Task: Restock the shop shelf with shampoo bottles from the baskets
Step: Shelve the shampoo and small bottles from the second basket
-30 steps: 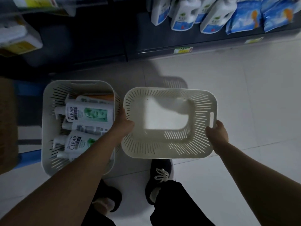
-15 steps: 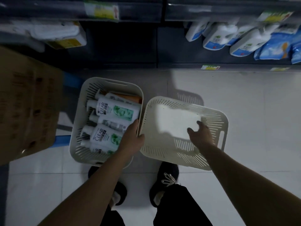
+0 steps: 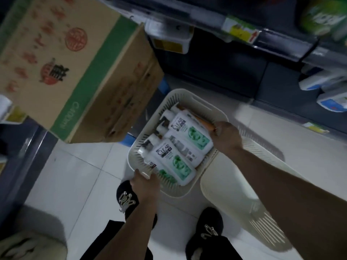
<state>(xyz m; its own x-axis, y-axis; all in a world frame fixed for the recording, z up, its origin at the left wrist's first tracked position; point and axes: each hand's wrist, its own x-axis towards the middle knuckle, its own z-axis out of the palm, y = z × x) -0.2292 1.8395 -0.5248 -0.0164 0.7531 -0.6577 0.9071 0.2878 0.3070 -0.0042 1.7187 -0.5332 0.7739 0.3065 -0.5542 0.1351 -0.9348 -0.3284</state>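
Note:
A cream slotted basket sits on the tiled floor, filled with several white and green CLEAR shampoo bottles lying flat. My left hand grips the basket's near rim. My right hand holds its right rim beside the bottles. An empty cream basket lies to the right, partly under my right forearm. The dark shop shelf runs across the top of the view.
A large cardboard box with a green stripe stands close on the left, above the basket. White refill bottles lie on the lower shelf at right. My black shoes stand on the floor just below the baskets.
Both hands left the empty basket and took hold of the full basket's rim. The view swung left and tilted, bringing the cardboard box into view.

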